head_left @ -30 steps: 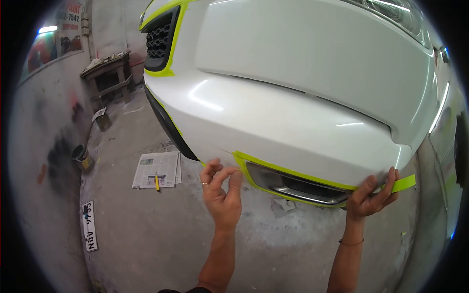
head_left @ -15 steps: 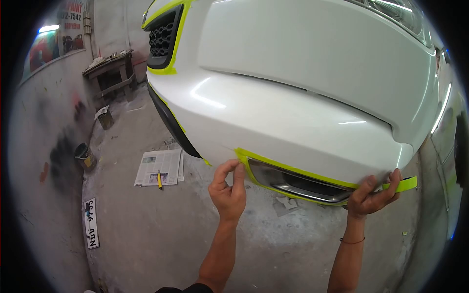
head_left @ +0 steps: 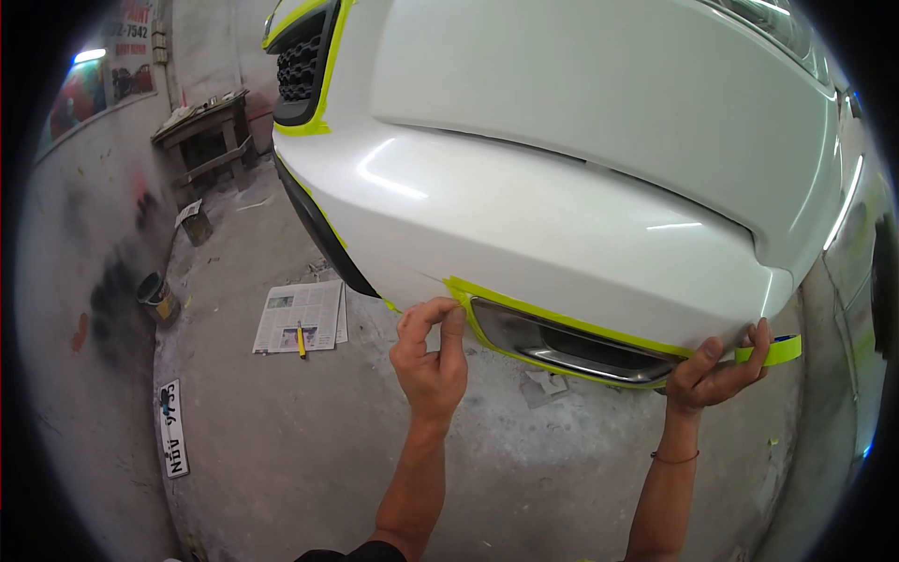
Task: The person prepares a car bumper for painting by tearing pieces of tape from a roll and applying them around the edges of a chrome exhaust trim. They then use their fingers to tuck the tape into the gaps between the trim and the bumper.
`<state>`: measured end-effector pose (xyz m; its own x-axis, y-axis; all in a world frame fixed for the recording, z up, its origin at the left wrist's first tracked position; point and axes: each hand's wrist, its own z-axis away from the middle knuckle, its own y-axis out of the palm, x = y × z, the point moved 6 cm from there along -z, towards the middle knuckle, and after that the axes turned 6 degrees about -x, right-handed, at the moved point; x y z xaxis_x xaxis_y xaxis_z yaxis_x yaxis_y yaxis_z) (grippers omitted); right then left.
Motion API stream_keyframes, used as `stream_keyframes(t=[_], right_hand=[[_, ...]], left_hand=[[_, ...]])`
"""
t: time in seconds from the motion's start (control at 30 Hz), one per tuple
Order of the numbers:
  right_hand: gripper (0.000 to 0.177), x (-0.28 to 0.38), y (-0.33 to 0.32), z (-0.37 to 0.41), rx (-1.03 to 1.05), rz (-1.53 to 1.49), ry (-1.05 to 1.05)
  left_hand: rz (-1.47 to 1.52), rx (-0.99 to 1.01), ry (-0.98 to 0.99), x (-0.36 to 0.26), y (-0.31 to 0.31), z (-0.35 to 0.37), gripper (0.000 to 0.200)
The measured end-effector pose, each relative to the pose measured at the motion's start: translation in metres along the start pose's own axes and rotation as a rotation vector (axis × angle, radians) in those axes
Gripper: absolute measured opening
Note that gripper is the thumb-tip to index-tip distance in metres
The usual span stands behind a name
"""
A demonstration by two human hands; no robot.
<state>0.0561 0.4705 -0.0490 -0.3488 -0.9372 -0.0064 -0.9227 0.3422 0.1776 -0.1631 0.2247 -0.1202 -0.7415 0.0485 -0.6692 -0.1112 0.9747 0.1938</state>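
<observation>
A white car bumper [head_left: 524,239] has yellow-green masking tape [head_left: 571,323] along the edges of its chrome-trimmed lamp recess [head_left: 599,356]. At the recess's left corner, my left hand [head_left: 429,361] is closed, thumb and forefinger pinched against the tape there. What lies exactly between the fingertips is mostly hidden. My right hand [head_left: 714,375] is at the recess's right end, its fingers around a roll of masking tape [head_left: 775,350]. The roll sticks out to the right of the fingers, beside the bumper's lower edge.
On the concrete floor lie newspaper sheets [head_left: 286,309] with a yellow cutter [head_left: 301,340] on top, and a licence plate [head_left: 173,426]. A bucket [head_left: 157,298] and a can [head_left: 195,225] stand by the left wall. Farther back is a wooden bench [head_left: 201,140].
My view has shifted slightly, so the car and floor items appear a little further left. My left hand has moved slightly left and stays at the recess corner; my right hand still grips the roll.
</observation>
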Motion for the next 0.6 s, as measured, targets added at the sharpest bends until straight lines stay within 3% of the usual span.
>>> stream_keyframes(t=[0.6], right_hand=[[0.056,0.0044,0.0001,-0.0052,0.012,-0.063,-0.047]], left_hand=[[-0.025,-0.054,0.051,-0.0033,0.0009,0.0033,0.011]])
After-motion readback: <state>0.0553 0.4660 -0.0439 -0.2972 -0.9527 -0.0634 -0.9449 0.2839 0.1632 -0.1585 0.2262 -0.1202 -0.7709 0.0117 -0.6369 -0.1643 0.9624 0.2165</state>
